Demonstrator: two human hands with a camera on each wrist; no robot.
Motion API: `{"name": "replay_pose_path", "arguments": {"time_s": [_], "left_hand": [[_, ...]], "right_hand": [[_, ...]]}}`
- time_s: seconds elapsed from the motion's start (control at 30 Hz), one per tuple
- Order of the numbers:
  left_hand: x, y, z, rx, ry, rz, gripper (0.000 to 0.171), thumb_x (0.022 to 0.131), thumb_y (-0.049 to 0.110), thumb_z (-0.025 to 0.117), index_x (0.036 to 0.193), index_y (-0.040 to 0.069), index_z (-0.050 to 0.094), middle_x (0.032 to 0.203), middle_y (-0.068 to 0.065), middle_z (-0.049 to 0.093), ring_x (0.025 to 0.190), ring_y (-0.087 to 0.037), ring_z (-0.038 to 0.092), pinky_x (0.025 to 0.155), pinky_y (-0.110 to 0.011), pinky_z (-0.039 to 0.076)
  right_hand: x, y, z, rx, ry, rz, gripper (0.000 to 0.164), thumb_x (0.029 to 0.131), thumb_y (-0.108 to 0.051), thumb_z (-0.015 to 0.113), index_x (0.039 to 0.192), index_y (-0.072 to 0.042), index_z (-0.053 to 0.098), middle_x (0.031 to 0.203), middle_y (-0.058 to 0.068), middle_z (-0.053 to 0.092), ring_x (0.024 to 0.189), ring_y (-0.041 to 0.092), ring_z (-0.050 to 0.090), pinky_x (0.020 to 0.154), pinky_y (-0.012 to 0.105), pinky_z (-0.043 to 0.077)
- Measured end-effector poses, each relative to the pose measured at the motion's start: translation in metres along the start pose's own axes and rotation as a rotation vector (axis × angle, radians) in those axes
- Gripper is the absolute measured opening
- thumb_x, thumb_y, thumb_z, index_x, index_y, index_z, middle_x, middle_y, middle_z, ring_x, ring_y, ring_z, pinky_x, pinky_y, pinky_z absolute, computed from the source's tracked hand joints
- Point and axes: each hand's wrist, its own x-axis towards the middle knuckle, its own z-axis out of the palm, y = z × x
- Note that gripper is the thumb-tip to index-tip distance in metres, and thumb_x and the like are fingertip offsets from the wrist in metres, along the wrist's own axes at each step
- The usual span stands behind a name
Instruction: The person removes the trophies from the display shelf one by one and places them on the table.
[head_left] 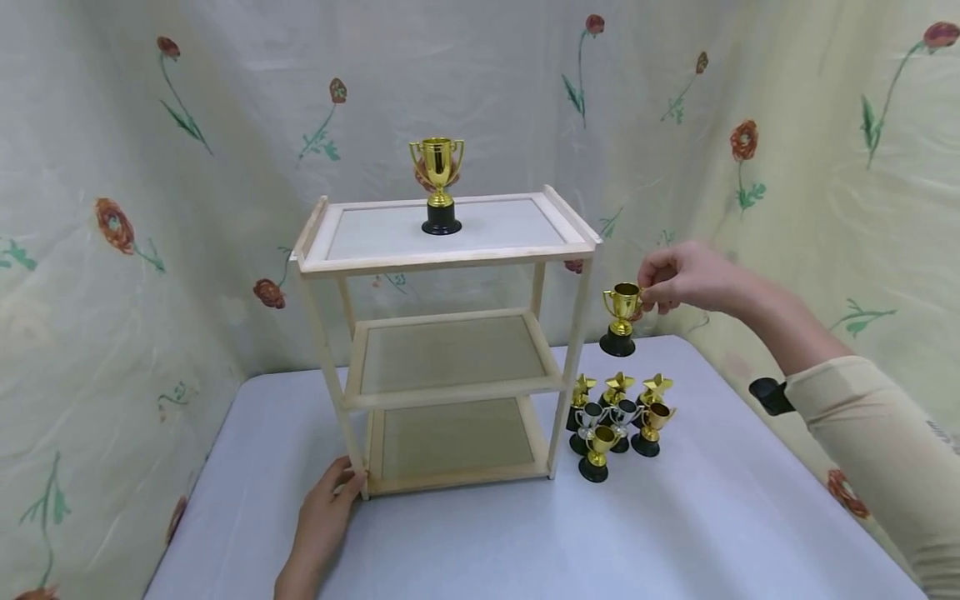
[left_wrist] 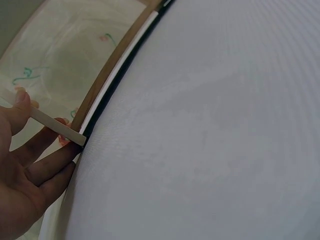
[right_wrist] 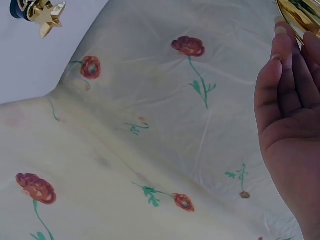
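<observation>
A three-tier wooden shelf (head_left: 450, 400) stands on the white table, and one gold trophy cup (head_left: 439, 179) with a black base sits upright on its top tier. My left hand (head_left: 322, 512) grips the shelf's front left leg near the bottom; in the left wrist view thumb and fingers lie around the pale leg (left_wrist: 57, 125). Right of the shelf, my right hand (head_left: 686, 279) pinches a second gold trophy cup (head_left: 622, 308) by its handle side, upright and raised above the table. In the right wrist view only a gold edge of that cup (right_wrist: 300, 17) shows at the fingertips.
Below the raised cup, small trophies stand grouped on the table (head_left: 465, 550): several gold star trophies (head_left: 618, 385) at the back, silver cups (head_left: 622, 417) in the middle, gold cups (head_left: 600, 442) in front. Flower-printed curtains (head_left: 495, 83) hang around the table's back and sides.
</observation>
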Motion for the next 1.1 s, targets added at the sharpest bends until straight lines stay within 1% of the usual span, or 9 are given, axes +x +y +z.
{"name": "replay_pose_path", "arguments": {"time_s": [0.2, 0.4, 0.63, 0.77, 0.93, 1.1], "left_hand": [[-0.001, -0.001, 0.002, 0.008, 0.005, 0.007, 0.039, 0.101, 0.039, 0.055, 0.136, 0.022, 0.056, 0.130, -0.016, 0.065, 0.121, -0.039, 0.061, 0.098, -0.056, 0.050], [0.001, 0.000, 0.001, 0.006, 0.003, -0.009, 0.039, 0.102, 0.039, 0.054, 0.137, 0.023, 0.055, 0.132, -0.016, 0.064, 0.124, -0.037, 0.058, 0.102, -0.056, 0.048], [0.000, 0.000, 0.002, 0.010, 0.007, -0.025, 0.037, 0.101, 0.037, 0.055, 0.136, 0.023, 0.056, 0.131, -0.015, 0.065, 0.123, -0.037, 0.060, 0.101, -0.056, 0.049], [-0.001, 0.000, 0.002, 0.009, 0.008, -0.019, 0.037, 0.101, 0.037, 0.056, 0.136, 0.023, 0.056, 0.130, -0.016, 0.065, 0.123, -0.036, 0.060, 0.102, -0.056, 0.049], [-0.001, -0.001, 0.003, 0.005, 0.007, -0.016, 0.037, 0.102, 0.037, 0.055, 0.136, 0.023, 0.056, 0.130, -0.016, 0.065, 0.124, -0.035, 0.059, 0.103, -0.056, 0.048], [-0.001, -0.001, 0.002, 0.002, 0.011, -0.013, 0.038, 0.101, 0.039, 0.055, 0.135, 0.023, 0.055, 0.131, -0.016, 0.065, 0.125, -0.035, 0.059, 0.103, -0.055, 0.048]], "right_hand": [[-0.004, 0.013, 0.008, 0.035, -0.044, 0.013, 0.008, 0.091, -0.004, 0.064, 0.096, 0.001, 0.063, 0.081, 0.004, 0.072, 0.069, 0.018, 0.065, 0.063, 0.029, 0.054], [-0.005, 0.020, 0.010, 0.029, -0.080, 0.003, 0.008, 0.090, -0.005, 0.065, 0.094, 0.001, 0.063, 0.079, 0.004, 0.071, 0.069, 0.018, 0.065, 0.063, 0.029, 0.054], [-0.007, 0.032, 0.018, 0.013, -0.154, -0.014, 0.007, 0.090, -0.008, 0.066, 0.091, -0.002, 0.062, 0.084, 0.007, 0.073, 0.069, 0.019, 0.066, 0.060, 0.030, 0.053], [-0.008, 0.037, 0.023, 0.009, -0.174, -0.022, 0.005, 0.088, -0.006, 0.066, 0.088, -0.002, 0.062, 0.084, 0.010, 0.074, 0.068, 0.020, 0.066, 0.059, 0.029, 0.053], [-0.010, 0.043, 0.029, 0.020, -0.191, -0.022, 0.005, 0.087, -0.004, 0.066, 0.086, -0.002, 0.062, 0.082, 0.007, 0.074, 0.068, 0.021, 0.067, 0.057, 0.029, 0.052], [-0.012, 0.049, 0.033, 0.034, -0.199, -0.027, 0.007, 0.086, -0.004, 0.068, 0.085, -0.002, 0.061, 0.081, 0.008, 0.075, 0.068, 0.021, 0.068, 0.057, 0.029, 0.052]]}}
